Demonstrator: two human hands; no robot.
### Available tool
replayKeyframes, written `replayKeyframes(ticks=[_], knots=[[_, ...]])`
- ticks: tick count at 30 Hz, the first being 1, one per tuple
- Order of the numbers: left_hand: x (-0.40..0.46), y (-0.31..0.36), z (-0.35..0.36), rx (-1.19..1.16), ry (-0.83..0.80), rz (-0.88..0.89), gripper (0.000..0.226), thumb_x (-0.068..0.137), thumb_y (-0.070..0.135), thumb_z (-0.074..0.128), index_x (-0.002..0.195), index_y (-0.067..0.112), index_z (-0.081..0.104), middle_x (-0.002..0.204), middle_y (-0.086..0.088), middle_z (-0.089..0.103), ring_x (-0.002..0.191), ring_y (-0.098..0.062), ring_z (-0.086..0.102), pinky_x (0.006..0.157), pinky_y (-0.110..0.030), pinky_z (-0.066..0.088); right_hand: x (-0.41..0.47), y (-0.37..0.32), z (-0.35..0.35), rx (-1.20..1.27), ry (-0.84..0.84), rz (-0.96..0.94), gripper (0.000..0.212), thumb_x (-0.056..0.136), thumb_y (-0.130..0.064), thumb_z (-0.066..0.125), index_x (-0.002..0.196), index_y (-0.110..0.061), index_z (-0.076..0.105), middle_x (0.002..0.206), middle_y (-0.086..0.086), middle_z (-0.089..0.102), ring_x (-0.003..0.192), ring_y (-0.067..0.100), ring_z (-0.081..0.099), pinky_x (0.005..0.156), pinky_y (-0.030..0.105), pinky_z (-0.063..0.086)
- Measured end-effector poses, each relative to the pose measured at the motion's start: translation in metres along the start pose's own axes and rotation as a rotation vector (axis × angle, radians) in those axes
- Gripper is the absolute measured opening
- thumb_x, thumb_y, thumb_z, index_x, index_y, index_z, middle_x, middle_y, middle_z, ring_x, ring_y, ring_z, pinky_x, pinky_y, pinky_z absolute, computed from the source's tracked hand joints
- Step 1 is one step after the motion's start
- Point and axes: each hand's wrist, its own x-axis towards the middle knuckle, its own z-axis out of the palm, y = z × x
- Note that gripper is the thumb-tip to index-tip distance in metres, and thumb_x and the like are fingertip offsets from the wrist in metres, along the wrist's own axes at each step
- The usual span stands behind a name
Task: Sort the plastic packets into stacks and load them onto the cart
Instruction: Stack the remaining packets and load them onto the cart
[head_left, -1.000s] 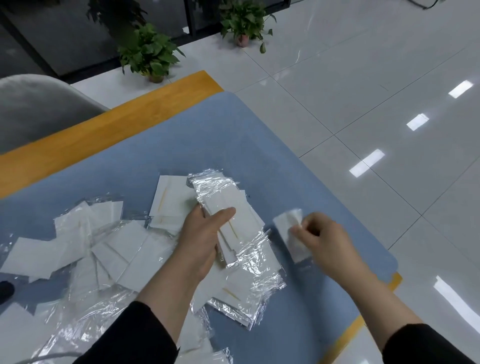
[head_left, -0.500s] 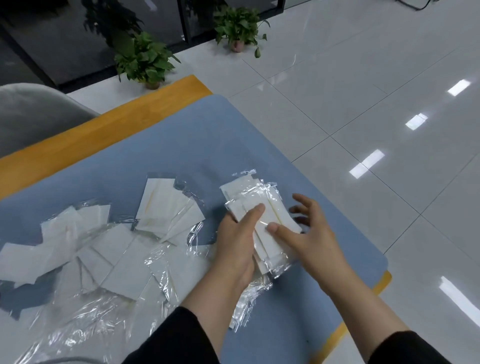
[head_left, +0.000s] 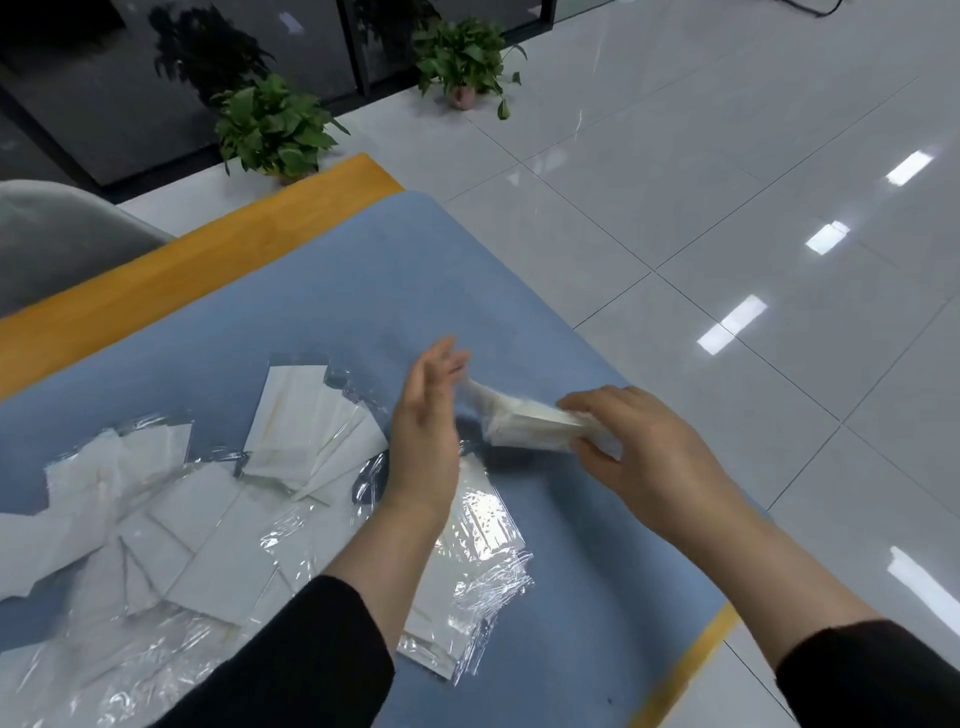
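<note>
I see no readable text, labels, brands or nos. anywhere. The plastic packets (head_left: 291, 421) show plain white w/ faint yellowish lines only; too blurred to make out any print.

Bare blue mat (head_left: 322, 291) lies open beyond the hands. Loose packets (head_left: 171, 519) crowd the mat's near left part.

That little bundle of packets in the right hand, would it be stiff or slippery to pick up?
Probably floppy: the bundle of packets sags toward its loose end near the open left hand. Likely slippery, since the wrap looks glossy. It seems light: the right hand holds it by one end.
</note>
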Motion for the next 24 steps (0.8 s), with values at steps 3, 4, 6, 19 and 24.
replayKeyframes(ticks=[3,4,6,19,24], knots=[[-0.001,-0.017,0.012,0.239,-0.14,-0.005,0.02,0.094,0.049,0.066,0.103,0.032,0.07,0.085,0.026,0.068,0.078,0.002,0.059,0.077,-0.015,0.043,0.003,0.012,0.023,-0.013,0.053,-0.04,0.044,0.079,-0.011,0.079,0.119,-0.021,0.064,0.111,-0.005,0.065,0.098,0.022,0.055,0.086,0.041,0.05],[0.001,-0.022,0.015,0.26,-0.106,0.001,0.011,0.096,0.038,0.069,0.104,0.03,0.069,0.081,0.021,0.067,0.074,-0.002,0.057,0.073,-0.014,0.042,0.001,0.014,0.027,0.032,0.094,0.0,0.048,0.079,-0.013,0.08,0.122,-0.02,0.063,0.116,-0.005,0.061,0.104,0.021,0.054,0.093,0.035,0.047],[0.005,-0.026,0.017,0.206,-0.031,0.015,0.009,0.099,0.026,0.065,0.107,0.029,0.065,0.086,0.006,0.071,0.077,-0.01,0.062,0.072,-0.013,0.045,-0.006,0.017,0.032,0.186,0.193,0.117,0.058,0.077,-0.014,0.084,0.128,-0.023,0.058,0.122,-0.007,0.054,0.114,0.013,0.053,0.1,0.02,0.038],[0.003,-0.035,0.043,0.297,-0.09,0.018,0.031,0.102,0.024,0.059,0.074,0.012,0.062,0.075,-0.007,0.068,0.061,-0.004,0.05,0.059,-0.016,0.04,-0.014,0.022,0.034,0.464,0.06,0.279,0.052,0.088,-0.008,0.071,0.116,-0.046,0.05,0.116,-0.021,0.056,0.102,0.006,0.058,0.08,0.015,0.044],[-0.001,-0.015,0.045,0.195,-0.07,0.024,0.026,0.106,0.029,0.051,0.086,0.019,0.066,0.08,0.005,0.066,0.071,-0.001,0.057,0.07,-0.013,0.044,-0.006,0.009,0.021,0.421,0.104,0.308,0.042,0.088,-0.004,0.069,0.101,-0.041,0.054,0.103,-0.02,0.062,0.096,0.0,0.058,0.079,0.011,0.039]])
